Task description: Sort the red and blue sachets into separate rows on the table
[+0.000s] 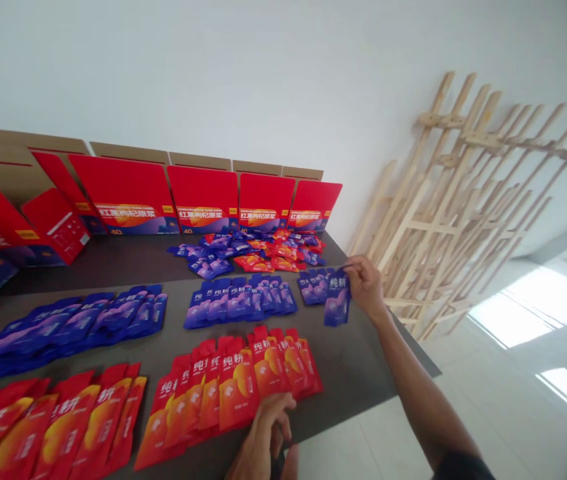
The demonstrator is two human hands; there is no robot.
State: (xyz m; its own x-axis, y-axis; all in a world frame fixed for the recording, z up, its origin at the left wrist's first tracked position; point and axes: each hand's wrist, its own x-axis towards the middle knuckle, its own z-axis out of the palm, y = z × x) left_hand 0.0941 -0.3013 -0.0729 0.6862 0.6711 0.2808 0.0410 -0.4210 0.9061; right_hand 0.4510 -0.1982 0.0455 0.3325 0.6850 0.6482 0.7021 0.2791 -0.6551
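Observation:
My right hand [365, 285] is stretched out to the far right of the dark table [358, 360] and pinches the top of a blue pouch [337, 299], which hangs beside a short row of blue pouches [313, 285]. My left hand [263, 440] rests at the table's near edge with fingers curled on the bottom of a fanned row of red pouches [233, 387]. Another fanned row of blue pouches [241, 300] lies between the two hands.
More fanned rows lie at the left: blue pouches [68, 323] and red pouches [48, 420]. A loose heap of mixed pouches [258, 250] sits farther back. Open red boxes [203, 200] stand along the wall. Wooden frames [463, 200] lean at the right, past the table edge.

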